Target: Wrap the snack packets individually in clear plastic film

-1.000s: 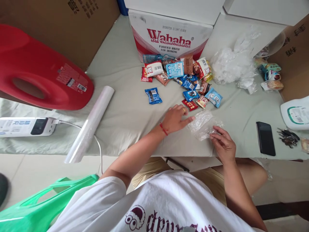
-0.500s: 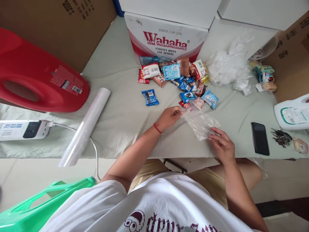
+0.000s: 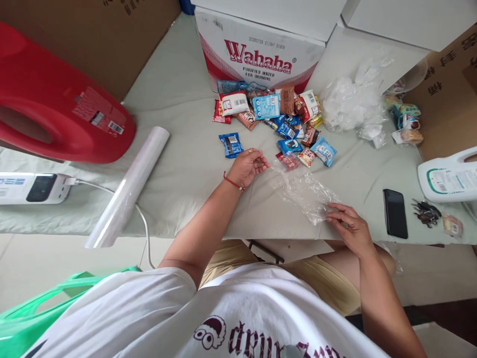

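A clear plastic bag [image 3: 303, 191] stretches between my two hands above the cloth-covered table. My left hand [image 3: 249, 166], with a red string on its wrist, pinches the bag's upper left end. At the lower right end, my right hand [image 3: 348, 223] grips the film between thumb and fingers. Just beyond the bag lie a red snack packet [image 3: 287, 160], a small cream-and-red packet [image 3: 307, 156] and a light blue packet [image 3: 324, 150]. One dark blue packet [image 3: 230, 145] rests apart, close behind my left hand.
Several more snack packets [image 3: 266, 106] are heaped against a Wahaba-style water carton [image 3: 261, 54]. Crumpled clear bags [image 3: 345, 104] lie to their right. A film roll [image 3: 128, 186], red jug [image 3: 63, 99] and power bank [image 3: 35, 188] are on the left; a phone [image 3: 395, 214], keys [image 3: 427, 213] and white bottle [image 3: 449, 176] on the right.
My left hand has moved left, drawing the bag out wider between both hands. The red packet formerly partly behind the bag's end shows more fully. The view has shifted slightly.
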A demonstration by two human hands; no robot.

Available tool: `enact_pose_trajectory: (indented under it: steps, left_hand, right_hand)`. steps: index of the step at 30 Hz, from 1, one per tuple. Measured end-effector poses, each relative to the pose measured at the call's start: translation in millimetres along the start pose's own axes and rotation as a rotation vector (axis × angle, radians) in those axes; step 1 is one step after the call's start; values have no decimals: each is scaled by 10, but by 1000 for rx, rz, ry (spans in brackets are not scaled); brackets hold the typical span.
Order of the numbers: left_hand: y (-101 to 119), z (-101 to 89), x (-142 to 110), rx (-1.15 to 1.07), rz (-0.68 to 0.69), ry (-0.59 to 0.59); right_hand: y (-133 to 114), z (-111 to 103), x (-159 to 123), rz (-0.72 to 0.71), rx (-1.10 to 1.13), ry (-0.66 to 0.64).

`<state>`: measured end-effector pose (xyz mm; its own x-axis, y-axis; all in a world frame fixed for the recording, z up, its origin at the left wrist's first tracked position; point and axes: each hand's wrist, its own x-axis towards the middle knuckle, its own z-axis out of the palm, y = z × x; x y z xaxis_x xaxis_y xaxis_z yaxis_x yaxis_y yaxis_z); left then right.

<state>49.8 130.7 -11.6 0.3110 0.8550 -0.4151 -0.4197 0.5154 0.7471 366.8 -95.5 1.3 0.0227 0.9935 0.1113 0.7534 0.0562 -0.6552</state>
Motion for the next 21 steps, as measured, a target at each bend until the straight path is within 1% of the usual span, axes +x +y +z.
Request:
enact_pose_trajectory:
  steps: [3, 4, 5, 6, 8, 9, 10, 11, 13, 15, 16, 18, 20, 21]
  left_hand:
    - [4, 38, -23, 13, -1, 22]
    - [3, 54, -40, 32, 12, 26]
    - [-1, 68, -61, 63, 30, 23]
    - [-7, 81, -85, 105, 53, 13]
    - [-32, 97, -129, 204, 113, -20]
    - [-48, 101, -146, 249, 145, -40]
    - [-66, 105, -156, 283, 173, -58]
    - [-83, 108, -160, 303, 194, -72]
    - [-106, 116, -152, 312, 215, -89]
    - [-99, 122, -146, 307, 249, -76]
    - [-83, 119, -157, 310, 285, -44]
    - [-40, 89, -231, 330, 381, 90]
    - [-7, 20, -391, 365, 450, 268]
    - [-7, -23, -499, 389, 452, 335]
  right_hand:
    - [-55, -198, 21, 18, -24, -178]
    - [-109, -279, 44, 17, -35, -228]
    - [-181, -355, 78, 16, -48, -250]
    - [-268, -415, 124, 17, -59, -239]
    - [-465, -433, 255, 29, -66, -117]
    - [-561, -375, 337, 38, -63, -38]
    - [-649, -267, 427, 43, -57, 27]
    - [-722, -116, 521, 42, -52, 68]
    - [-814, 268, 698, 27, -52, 68]
    - [-841, 652, 835, 13, -65, 62]
    - [-838, 805, 882, 13, -70, 60]
    - [-823, 992, 937, 33, -54, 70]
    - [-812, 1037, 950, 74, 9, 90]
    - [-813, 1027, 945, 107, 57, 111]
